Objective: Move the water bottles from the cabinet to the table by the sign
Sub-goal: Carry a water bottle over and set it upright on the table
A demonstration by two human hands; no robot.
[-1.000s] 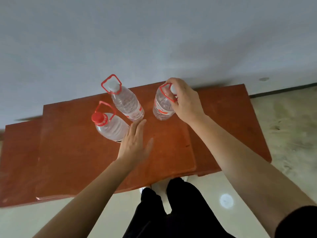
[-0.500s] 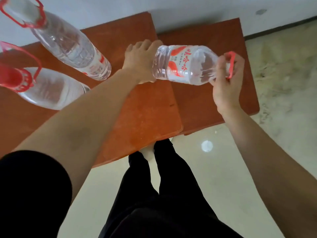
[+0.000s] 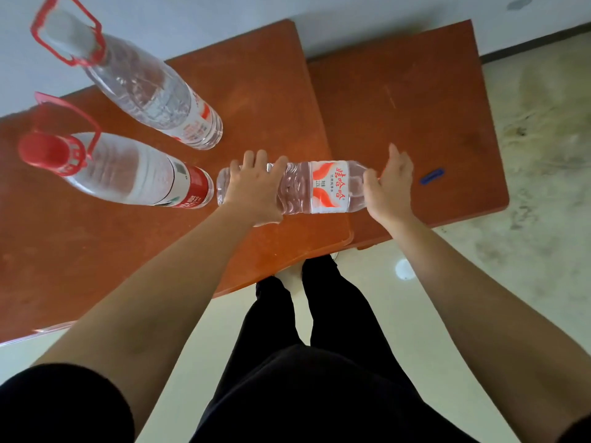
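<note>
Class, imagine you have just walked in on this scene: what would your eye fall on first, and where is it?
First comes the labelled bottle, held sideways over the reddish-brown top. The left hand grips its base and the right hand holds its cap end. Next come two bottles standing at the left, the red-capped bottle nearer and the white-capped bottle behind it.
</note>
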